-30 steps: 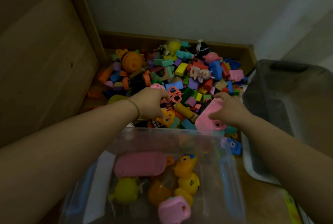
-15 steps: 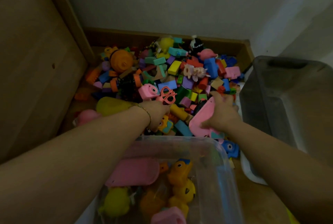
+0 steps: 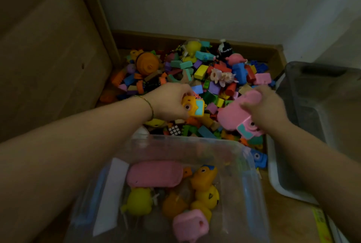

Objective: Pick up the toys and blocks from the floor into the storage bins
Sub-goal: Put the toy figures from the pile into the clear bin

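A big heap of coloured blocks and toys (image 3: pixel 203 78) fills the floor corner. My left hand (image 3: pixel 170 102) grips a small yellow-and-teal toy camera (image 3: pixel 194 108), lifted just above the heap. To the right, my right hand (image 3: pixel 263 106) holds a large pink toy (image 3: pixel 234 113) together with a pink-and-teal toy camera (image 3: pixel 249 128), above the heap's near edge. Right below both hands stands a clear plastic bin (image 3: pixel 248 164) holding pink toys and several yellow and orange rubber ducks (image 3: pixel 205 182).
A grey storage bin (image 3: pixel 322 94) stands at the right, beside the heap. Wooden furniture panels (image 3: pixel 48 57) close off the left side. A white wall runs behind. A blue toy camera (image 3: pixel 258 157) lies between the two bins. A small puzzle cube (image 3: pixel 174 130) sits near the clear bin.
Both hands rose off the heap with toys: the left lifted out the yellow camera, the right raised the pink toy and now also holds a pink-and-teal camera.
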